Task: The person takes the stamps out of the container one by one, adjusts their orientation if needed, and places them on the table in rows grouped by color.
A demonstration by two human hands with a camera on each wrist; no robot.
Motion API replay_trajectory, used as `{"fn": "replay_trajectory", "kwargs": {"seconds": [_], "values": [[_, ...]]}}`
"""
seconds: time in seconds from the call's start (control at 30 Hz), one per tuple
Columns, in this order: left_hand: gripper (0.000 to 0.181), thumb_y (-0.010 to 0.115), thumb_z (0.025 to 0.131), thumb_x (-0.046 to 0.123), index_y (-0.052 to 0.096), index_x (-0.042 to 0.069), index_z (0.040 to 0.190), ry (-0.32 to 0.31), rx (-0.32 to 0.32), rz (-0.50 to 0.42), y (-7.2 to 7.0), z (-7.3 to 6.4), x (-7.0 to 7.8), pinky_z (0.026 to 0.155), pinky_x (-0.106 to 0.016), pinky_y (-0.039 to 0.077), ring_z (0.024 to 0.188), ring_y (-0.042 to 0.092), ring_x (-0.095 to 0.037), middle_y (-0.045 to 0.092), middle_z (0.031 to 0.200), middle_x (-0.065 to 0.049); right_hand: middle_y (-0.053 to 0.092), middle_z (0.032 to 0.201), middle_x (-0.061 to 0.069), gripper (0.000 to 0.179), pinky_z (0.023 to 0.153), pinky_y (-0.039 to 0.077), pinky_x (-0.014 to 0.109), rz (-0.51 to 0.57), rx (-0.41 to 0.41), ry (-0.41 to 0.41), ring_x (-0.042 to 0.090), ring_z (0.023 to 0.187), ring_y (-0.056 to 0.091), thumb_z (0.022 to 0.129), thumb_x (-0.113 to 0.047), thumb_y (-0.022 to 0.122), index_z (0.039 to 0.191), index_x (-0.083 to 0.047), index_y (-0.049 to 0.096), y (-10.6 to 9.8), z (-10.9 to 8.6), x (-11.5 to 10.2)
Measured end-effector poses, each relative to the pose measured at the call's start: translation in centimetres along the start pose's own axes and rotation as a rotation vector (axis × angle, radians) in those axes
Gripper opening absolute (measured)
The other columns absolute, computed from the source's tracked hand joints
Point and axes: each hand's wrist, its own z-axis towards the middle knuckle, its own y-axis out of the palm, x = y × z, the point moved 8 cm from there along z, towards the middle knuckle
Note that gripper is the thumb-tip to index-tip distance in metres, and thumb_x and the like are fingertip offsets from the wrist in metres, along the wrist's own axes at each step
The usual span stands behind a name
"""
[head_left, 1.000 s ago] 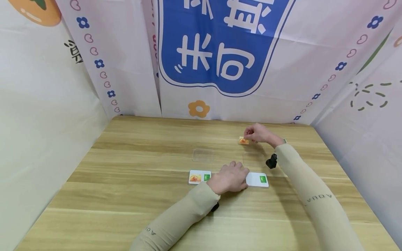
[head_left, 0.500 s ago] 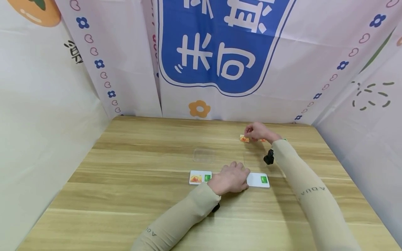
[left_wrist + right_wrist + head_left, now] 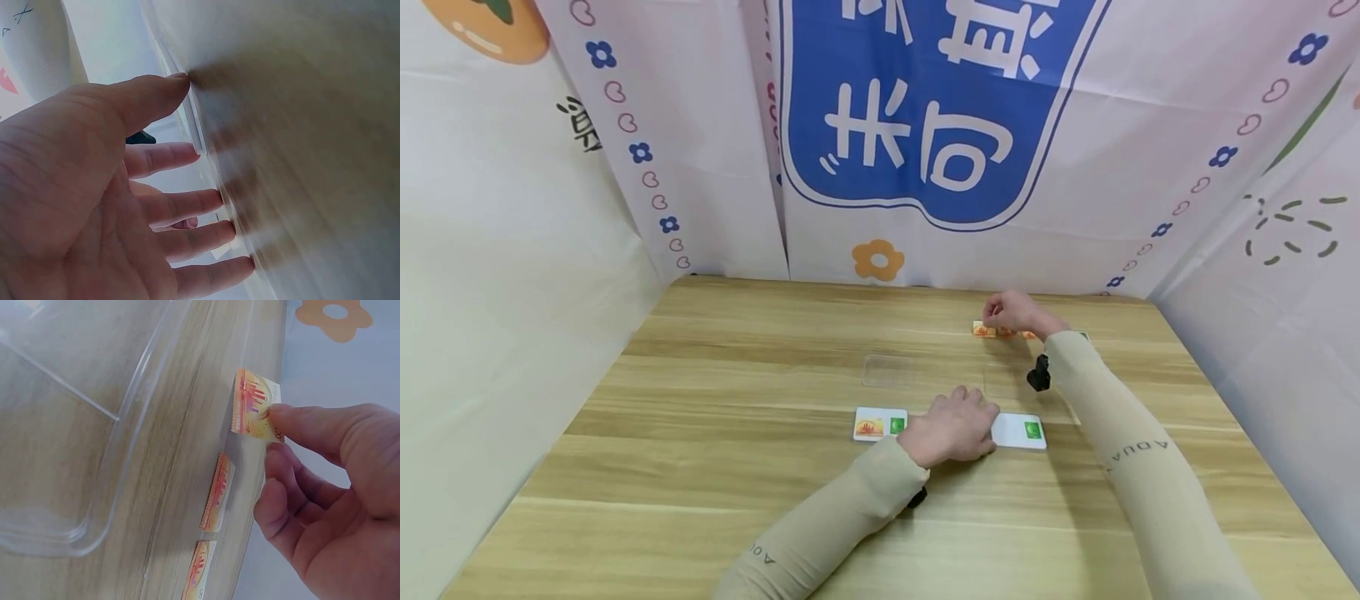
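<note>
Where a second ago my right hand (image 3: 1015, 310) covered most of the row, it has shifted slightly farther beyond the white card (image 3: 1011, 429), so a second stamp (image 3: 217, 494) and a third stamp (image 3: 199, 569) now show more plainly; my left hand (image 3: 951, 427) has stayed at the card's left end. The orange-and-yellow stamp (image 3: 253, 406) I hold is thin paper with a finely toothed edge, well beyond the card. Nearer the card, just past it, lies a clear tray (image 3: 103, 531) of glossy see-through plastic with a rounded corner. The card itself is smooth and rectangular, on a counter (image 3: 737, 467) with streaky, pale wood grain. My right thumb and forefinger are closed in a pinch on the stamp's edge, tilting it; whether it touches the counter I cannot tell. My other right fingers curl inward. My left fingers lie nearly straight and slightly spread, thumb and forefinger at the card's edges, the other tips on the counter, gripping nothing.
</note>
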Motion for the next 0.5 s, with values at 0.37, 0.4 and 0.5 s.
{"fn": "replay_trajectory", "kwargs": {"seconds": [0.37,0.4,0.5], "values": [[0.042,0.058,0.095,0.049,0.055,0.026,0.131,0.003,0.003,-0.005,-0.15,-0.16,-0.03,0.086,-0.036,0.05,0.115,0.05,-0.018,0.054,0.129,0.0,0.064,0.083,0.007,0.01,0.057,0.043,0.027,-0.06,-0.003,0.028,0.014,0.063,0.05,0.092,-0.013,0.064,0.093,-0.004,0.068,0.03,0.74,0.01],[0.042,0.058,0.095,0.049,0.055,0.026,0.131,0.003,0.002,-0.004,-0.15,-0.16,-0.02,0.086,-0.036,0.05,0.116,0.05,-0.018,0.054,0.129,0.0,0.064,0.083,0.007,0.01,0.058,0.043,0.027,-0.066,-0.007,0.035,0.014,0.064,0.05,0.092,-0.013,0.064,0.093,-0.005,0.068,0.07,0.77,0.06],[0.043,0.057,0.095,0.049,0.055,0.026,0.131,0.002,-0.003,-0.003,-0.1,-0.18,0.0,0.087,-0.036,0.05,0.118,0.049,-0.018,0.053,0.13,0.0,0.063,0.082,0.007,0.009,0.059,0.042,0.027,-0.063,-0.03,0.061,0.014,0.064,0.049,0.092,-0.013,0.064,0.093,-0.005,0.068,0.31,0.83,0.25]]}}
